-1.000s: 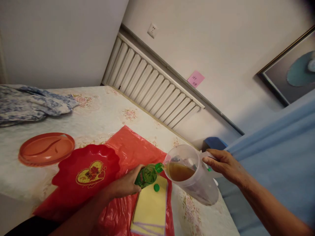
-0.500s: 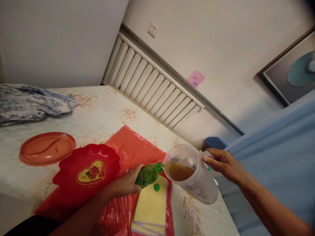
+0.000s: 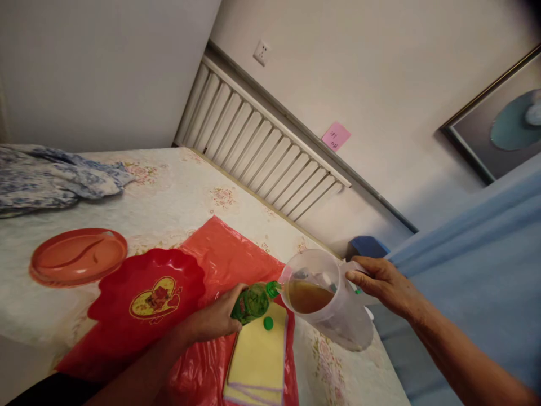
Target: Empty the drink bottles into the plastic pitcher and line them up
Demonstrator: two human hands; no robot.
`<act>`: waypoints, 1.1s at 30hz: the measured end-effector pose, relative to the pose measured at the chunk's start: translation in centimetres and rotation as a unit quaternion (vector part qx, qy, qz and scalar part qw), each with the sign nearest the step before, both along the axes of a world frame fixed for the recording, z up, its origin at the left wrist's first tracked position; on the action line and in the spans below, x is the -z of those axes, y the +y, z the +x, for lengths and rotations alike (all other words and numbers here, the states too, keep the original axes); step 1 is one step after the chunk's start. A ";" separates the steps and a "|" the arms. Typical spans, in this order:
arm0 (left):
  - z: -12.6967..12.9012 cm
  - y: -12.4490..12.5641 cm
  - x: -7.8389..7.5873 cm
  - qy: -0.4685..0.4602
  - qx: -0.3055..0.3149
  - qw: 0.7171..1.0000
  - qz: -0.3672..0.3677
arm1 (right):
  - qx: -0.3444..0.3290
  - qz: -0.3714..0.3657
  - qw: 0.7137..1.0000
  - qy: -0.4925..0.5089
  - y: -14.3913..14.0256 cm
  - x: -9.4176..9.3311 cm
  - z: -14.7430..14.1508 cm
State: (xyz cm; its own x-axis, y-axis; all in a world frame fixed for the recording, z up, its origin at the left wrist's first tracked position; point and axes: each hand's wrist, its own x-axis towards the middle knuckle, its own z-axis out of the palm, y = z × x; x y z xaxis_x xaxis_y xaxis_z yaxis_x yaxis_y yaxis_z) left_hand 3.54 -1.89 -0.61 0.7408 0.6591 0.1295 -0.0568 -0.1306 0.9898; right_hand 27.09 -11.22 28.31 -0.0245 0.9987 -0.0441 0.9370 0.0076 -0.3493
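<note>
My left hand (image 3: 222,317) is wrapped round a green plastic bottle (image 3: 255,303), whose uncapped mouth points right. Gripped by its handle in my right hand (image 3: 380,282) is a clear plastic pitcher (image 3: 353,324), tilted toward the bottle with brown liquid (image 3: 308,297) in it. The pitcher's rim meets the bottle's mouth; whether liquid is flowing between them is hard to make out. Below the bottle, a green cap (image 3: 268,323) lies on folded yellow cloths (image 3: 257,355) with purple edging.
A red plastic sheet (image 3: 236,254) lies under the cloths on a flowered tablecloth (image 3: 181,186). To the left are a red scalloped tray (image 3: 118,287), an orange oval plate (image 3: 80,256) and a bundled blue-and-white cloth (image 3: 59,177). Beyond stands a radiator (image 3: 262,141); a blue curtain (image 3: 477,248) hangs right.
Both hands keep their hold on the bottle and pitcher in almost the same pose. The whole view has shifted very slightly; nothing else visibly differs.
</note>
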 end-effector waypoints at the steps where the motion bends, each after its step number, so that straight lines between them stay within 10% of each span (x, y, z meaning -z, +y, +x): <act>1: 0.0 0.0 0.0 -0.002 0.002 1.000 -0.001 | -0.001 0.000 1.000 -0.001 0.0 0.0 0.0; 33: -0.1 0.0 -0.2 -0.021 0.014 1.000 -0.017 | 0.006 0.005 1.000 -0.010 -0.1 -0.2 -0.4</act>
State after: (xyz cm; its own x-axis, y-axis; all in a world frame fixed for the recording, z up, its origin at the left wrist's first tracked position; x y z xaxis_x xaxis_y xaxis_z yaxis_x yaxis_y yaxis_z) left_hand 3.47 -1.87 -0.43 0.7539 0.6423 0.1385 -0.1021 -0.0936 0.9904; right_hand 26.69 -11.34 28.50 -0.0123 0.9993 -0.0344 0.9440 0.0003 -0.3301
